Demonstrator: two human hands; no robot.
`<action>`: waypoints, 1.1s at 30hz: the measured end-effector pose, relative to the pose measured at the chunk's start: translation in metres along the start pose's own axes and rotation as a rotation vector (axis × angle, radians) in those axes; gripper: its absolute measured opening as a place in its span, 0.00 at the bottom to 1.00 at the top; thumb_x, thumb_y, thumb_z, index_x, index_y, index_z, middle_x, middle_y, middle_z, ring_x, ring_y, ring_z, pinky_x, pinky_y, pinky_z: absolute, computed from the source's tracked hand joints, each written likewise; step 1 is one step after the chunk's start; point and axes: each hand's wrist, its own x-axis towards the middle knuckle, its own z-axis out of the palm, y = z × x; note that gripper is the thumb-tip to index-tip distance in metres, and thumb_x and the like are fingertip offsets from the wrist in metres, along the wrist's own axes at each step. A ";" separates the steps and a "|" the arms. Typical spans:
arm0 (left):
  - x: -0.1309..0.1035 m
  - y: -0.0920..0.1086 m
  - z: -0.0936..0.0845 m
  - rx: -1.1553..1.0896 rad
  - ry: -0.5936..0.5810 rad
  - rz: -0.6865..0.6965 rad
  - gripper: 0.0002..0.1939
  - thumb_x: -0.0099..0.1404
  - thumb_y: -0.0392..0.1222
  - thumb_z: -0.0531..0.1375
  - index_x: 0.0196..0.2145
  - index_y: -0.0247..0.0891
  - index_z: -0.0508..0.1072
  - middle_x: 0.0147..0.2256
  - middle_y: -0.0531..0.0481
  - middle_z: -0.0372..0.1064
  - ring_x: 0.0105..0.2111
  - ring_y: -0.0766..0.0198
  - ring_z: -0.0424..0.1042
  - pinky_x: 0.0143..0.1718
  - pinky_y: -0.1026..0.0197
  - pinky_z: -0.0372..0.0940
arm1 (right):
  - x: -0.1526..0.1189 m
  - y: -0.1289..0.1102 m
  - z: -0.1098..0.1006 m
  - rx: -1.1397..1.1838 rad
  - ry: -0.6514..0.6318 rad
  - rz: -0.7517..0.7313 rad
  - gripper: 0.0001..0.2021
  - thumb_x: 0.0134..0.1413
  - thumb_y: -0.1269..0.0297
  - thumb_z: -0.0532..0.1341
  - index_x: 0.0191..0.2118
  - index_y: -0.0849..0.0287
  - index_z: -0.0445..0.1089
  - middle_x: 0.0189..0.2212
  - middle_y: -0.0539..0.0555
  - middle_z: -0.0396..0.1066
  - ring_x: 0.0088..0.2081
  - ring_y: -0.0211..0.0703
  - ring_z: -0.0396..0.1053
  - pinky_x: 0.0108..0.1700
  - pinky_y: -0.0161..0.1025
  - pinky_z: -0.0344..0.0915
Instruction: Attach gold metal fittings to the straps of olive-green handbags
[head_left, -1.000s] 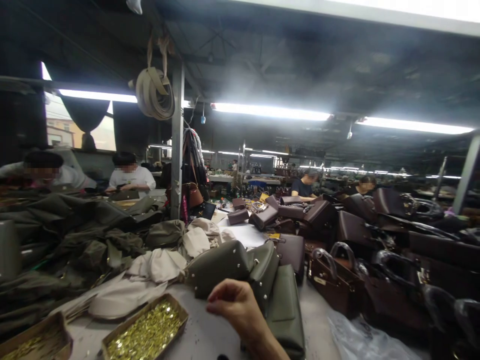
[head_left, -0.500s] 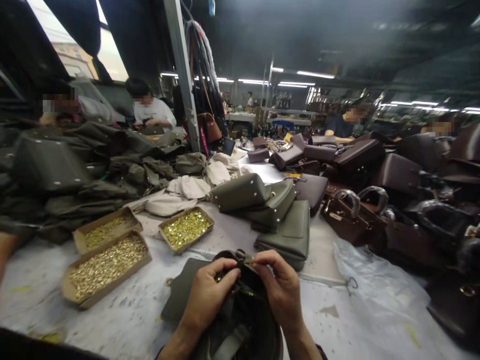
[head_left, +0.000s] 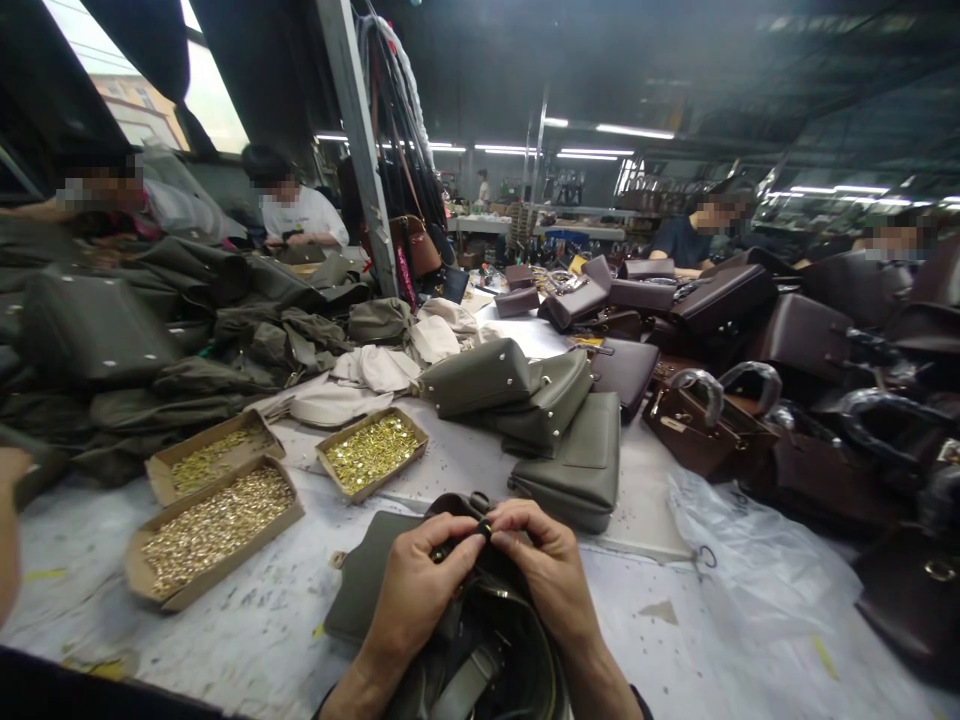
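Left hand (head_left: 420, 572) and right hand (head_left: 546, 565) fingertip to fingertip, each grip pinching the upper edge of an open olive bag (head_left: 523, 645) on the desk (head_left: 637, 655), cardboard trays (head_left: 241, 553) of gold-coloured hardware (head_left: 217, 525) at left, clear plastic (head_left: 757, 565) at right.

Bare fingers (head_left: 463, 558), bare forearms (head_left: 369, 672), dark sleeve edges (head_left: 641, 704)

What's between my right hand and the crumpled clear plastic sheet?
The head view shows white tabletop between your right hand and that sheet, with a small angular greyish scrap and a thin dark loop.
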 end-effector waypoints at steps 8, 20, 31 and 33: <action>0.000 -0.002 0.001 -0.032 0.040 0.090 0.06 0.59 0.43 0.66 0.31 0.41 0.83 0.29 0.52 0.77 0.31 0.64 0.76 0.34 0.69 0.70 | -0.002 0.004 0.002 0.035 0.012 0.059 0.04 0.55 0.63 0.70 0.32 0.55 0.77 0.36 0.51 0.73 0.43 0.44 0.69 0.50 0.38 0.63; -0.005 -0.009 0.003 -0.005 0.039 0.346 0.07 0.67 0.36 0.64 0.40 0.44 0.81 0.33 0.53 0.76 0.34 0.67 0.75 0.37 0.69 0.69 | -0.004 0.002 0.004 -0.005 0.006 0.047 0.04 0.56 0.64 0.68 0.33 0.56 0.74 0.35 0.50 0.71 0.41 0.43 0.67 0.48 0.37 0.62; -0.009 0.001 -0.001 -0.007 -0.094 0.454 0.09 0.67 0.35 0.61 0.44 0.42 0.78 0.40 0.49 0.75 0.43 0.62 0.74 0.46 0.63 0.70 | -0.006 -0.009 -0.003 -0.274 0.039 -0.112 0.02 0.61 0.64 0.66 0.36 0.54 0.74 0.36 0.49 0.73 0.41 0.42 0.70 0.47 0.37 0.65; -0.010 -0.001 -0.002 -0.122 -0.001 0.347 0.08 0.70 0.41 0.59 0.42 0.41 0.79 0.43 0.48 0.75 0.46 0.59 0.74 0.49 0.61 0.69 | -0.009 -0.016 -0.004 -0.382 0.044 -0.218 0.02 0.63 0.66 0.65 0.37 0.53 0.74 0.36 0.50 0.74 0.41 0.43 0.71 0.46 0.38 0.66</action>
